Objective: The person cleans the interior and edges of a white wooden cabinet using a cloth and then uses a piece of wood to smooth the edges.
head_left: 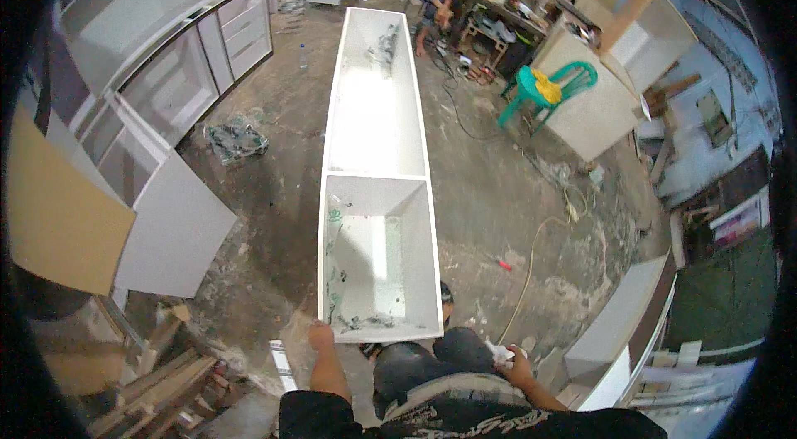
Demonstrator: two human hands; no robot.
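Lengthwise on the dusty concrete floor (274, 190) lies a long white cabinet carcass (375, 182), open face up, with a partition splitting it into a near bay and a longer far bay. It looks stiff and boxy, made of smooth laminated board, probably heavy and awkward for its length, and the slick faces offer little grip, so the rim edges and end corners seem the best places to hold. The left hand (320, 334) rests on the near end's left corner, fingers curled over the edge. The right hand (516, 364) is beside the hip, closed around something pale I cannot make out. Farther off stand white cabinet units (166, 90), a green plastic chair (544, 90) and scrap wood (158, 381).
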